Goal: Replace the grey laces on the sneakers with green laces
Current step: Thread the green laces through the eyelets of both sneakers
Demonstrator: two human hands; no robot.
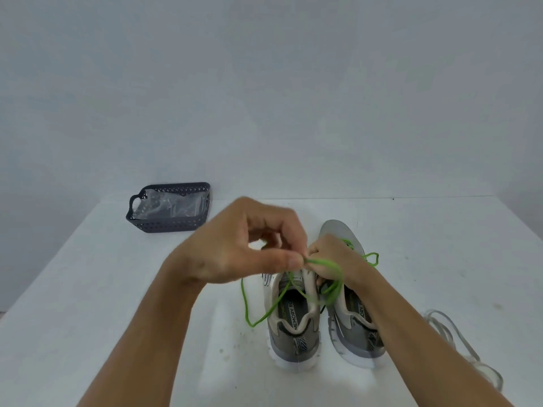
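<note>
Pale grey-blue wall (264, 83) behind, plain and bare; white surface (117, 289) below it, far edge meeting the wall just beyond the hands, a few small dark specks near the heels of the shoes. Two grey sneakers (293, 318) side by side under the hands, heels toward the viewer, toes toward the wall. Left hand (244, 245) raised above the left shoe, thumb and fingers curled, pinching the green lace (323, 264) at the fingertips; right hand (335, 257) just beside it over the right shoe's tongue, fingers curled around the same lace, knuckles nearly touching the left thumb. Loops of green lace hanging from the pinch, trailing over both shoe openings and down onto the surface left of the left shoe; another loop showing beyond the right hand. Grey laces (458, 336) heaped loose on the surface outside the right forearm, well apart from the shoes. Dark perforated basket (173, 224) beyond the left hand, near the far edge, holding clear plastic wrapping (170, 205).
</note>
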